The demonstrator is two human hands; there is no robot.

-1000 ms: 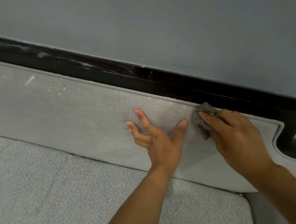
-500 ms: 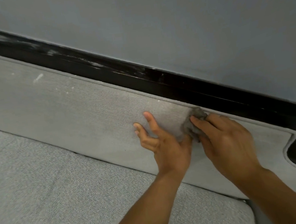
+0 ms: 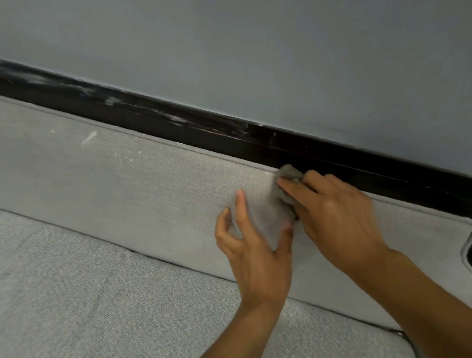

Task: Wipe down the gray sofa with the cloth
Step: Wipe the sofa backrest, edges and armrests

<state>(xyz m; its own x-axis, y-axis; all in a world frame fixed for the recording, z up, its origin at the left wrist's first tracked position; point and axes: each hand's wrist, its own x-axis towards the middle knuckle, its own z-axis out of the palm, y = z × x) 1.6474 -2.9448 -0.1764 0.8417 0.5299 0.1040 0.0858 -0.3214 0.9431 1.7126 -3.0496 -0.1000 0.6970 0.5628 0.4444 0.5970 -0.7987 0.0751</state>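
Note:
The gray sofa's backrest [image 3: 116,188] runs diagonally across the view, with its seat cushion [image 3: 67,321] below. My right hand [image 3: 336,219] presses a small crumpled gray cloth [image 3: 287,182] against the backrest near its top edge, fingers curled over the cloth. My left hand [image 3: 256,251] rests on the backrest just left of the cloth, fingers spread, thumb tip near the cloth's lower edge. Most of the cloth is hidden under my right hand.
A dark glossy frame rail [image 3: 191,118] with dusty smears runs along the top of the backrest, under a blue-gray wall [image 3: 300,35]. White specks [image 3: 89,137] mark the backrest at left. The backrest ends in a curved cutout [image 3: 471,241] at right.
Both hands have shifted left along the backrest, the right one dragging the cloth along the top edge. My left thumb has closed in toward the cloth.

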